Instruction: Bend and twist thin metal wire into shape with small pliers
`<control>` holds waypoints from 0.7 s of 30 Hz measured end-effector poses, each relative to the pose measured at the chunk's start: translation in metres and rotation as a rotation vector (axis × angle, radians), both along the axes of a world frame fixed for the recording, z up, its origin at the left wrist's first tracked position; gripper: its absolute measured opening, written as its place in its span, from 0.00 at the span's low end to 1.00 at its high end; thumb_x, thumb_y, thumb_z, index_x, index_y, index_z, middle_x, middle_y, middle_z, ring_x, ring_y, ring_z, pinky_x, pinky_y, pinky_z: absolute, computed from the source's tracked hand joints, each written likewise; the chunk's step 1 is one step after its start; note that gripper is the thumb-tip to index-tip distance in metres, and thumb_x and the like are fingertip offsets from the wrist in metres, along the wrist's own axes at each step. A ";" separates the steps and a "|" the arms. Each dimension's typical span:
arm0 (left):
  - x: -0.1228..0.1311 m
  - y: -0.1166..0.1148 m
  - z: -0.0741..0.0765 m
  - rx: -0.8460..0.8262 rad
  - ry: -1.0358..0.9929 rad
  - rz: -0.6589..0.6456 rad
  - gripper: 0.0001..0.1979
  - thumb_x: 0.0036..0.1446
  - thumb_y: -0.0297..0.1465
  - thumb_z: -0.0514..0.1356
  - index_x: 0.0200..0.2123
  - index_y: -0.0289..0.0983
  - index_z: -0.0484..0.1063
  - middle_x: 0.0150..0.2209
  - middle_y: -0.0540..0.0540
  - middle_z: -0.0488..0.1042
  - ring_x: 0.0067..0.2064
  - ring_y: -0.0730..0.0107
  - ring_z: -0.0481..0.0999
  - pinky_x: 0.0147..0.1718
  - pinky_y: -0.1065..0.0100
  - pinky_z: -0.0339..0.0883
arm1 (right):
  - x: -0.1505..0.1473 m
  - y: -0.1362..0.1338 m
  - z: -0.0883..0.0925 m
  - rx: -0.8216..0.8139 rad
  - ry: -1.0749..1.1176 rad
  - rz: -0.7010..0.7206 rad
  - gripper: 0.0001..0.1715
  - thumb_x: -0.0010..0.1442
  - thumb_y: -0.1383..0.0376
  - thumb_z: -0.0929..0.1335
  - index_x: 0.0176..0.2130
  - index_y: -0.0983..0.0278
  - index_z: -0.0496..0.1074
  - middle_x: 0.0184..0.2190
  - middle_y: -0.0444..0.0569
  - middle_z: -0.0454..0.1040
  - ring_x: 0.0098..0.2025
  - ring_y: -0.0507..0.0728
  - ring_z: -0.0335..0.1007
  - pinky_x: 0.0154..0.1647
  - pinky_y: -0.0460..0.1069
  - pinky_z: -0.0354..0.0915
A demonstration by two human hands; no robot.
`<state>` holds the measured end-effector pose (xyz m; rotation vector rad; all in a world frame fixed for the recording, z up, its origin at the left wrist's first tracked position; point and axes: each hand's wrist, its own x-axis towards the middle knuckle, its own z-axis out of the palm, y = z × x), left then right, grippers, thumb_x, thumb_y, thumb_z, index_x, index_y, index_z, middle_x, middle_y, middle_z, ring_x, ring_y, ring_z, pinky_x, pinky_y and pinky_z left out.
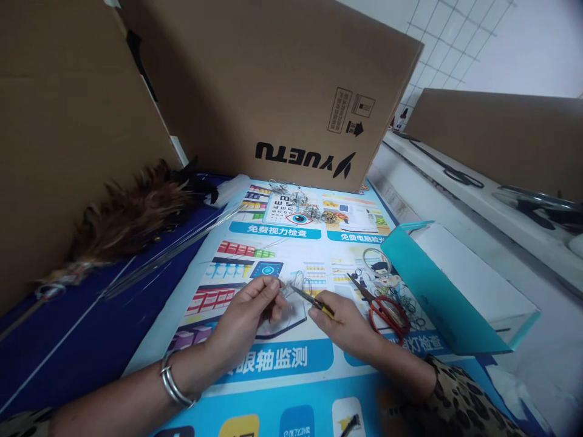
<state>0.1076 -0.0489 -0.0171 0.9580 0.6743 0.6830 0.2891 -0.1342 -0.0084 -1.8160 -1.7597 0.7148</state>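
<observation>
My left hand [257,303] pinches a piece of thin wire [288,287] between thumb and fingers, over the middle of the printed sheet. Facing it, my right hand [341,321] is wrapped round pliers [314,300] with yellow on the handle. The pliers' narrow tip points left and meets the wire near my left fingertips; whether the jaws grip it is too small to tell. Loose loops of wire [303,280] rise just behind the tip. To the right of my right hand lie scissors [387,312] with red handles, beside a tangle of small wire pieces [412,306].
A teal box [455,297] with a white inside stands at the right. More wire clusters [314,211] lie at the back, before a large cardboard box [273,91]. Long thin rods [182,246] and a brown feather duster [132,212] lie on the left.
</observation>
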 end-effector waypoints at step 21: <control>-0.003 0.000 -0.007 -0.081 0.133 -0.260 0.10 0.52 0.36 0.62 0.33 0.35 0.69 0.28 0.49 0.76 0.28 0.74 0.73 0.33 0.71 0.65 | -0.008 0.007 -0.012 0.023 0.474 -0.122 0.07 0.53 0.63 0.67 0.32 0.65 0.66 0.26 0.40 0.64 0.29 0.49 0.59 0.30 0.43 0.58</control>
